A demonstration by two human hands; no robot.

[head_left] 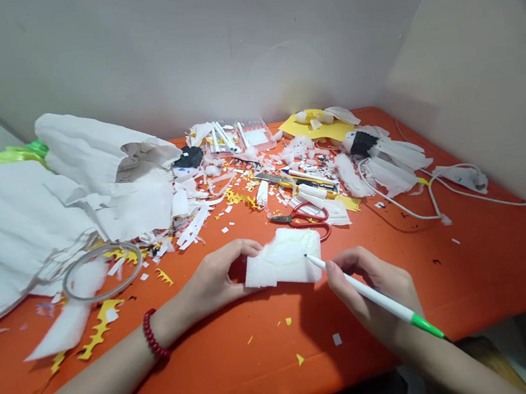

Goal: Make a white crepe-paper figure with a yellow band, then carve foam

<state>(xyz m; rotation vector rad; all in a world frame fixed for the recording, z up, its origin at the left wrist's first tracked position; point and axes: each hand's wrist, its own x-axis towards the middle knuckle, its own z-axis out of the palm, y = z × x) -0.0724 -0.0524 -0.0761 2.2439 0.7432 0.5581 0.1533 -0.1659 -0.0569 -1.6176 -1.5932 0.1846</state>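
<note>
A white piece of soft, foam-like padding (283, 259) is pinched at its left edge by my left hand (214, 271), thumb below and fingers behind. My right hand (377, 292) grips a white marker (378, 298) with a green end, held like a pen. The marker's dark tip touches or hovers just over the padding's right half; I cannot tell which. Faint greenish lines show on the padding. Just behind it lie red-handled scissors (302, 216), their blades pointing left.
Paper scraps and a utility knife (273, 179) litter the orange table (495, 270). White crumpled paper sheets (117, 190) and a wire ring (103, 273) lie at left. A clear tray with markers (255, 135) stands at the back. A white cord (405, 210) loops at right.
</note>
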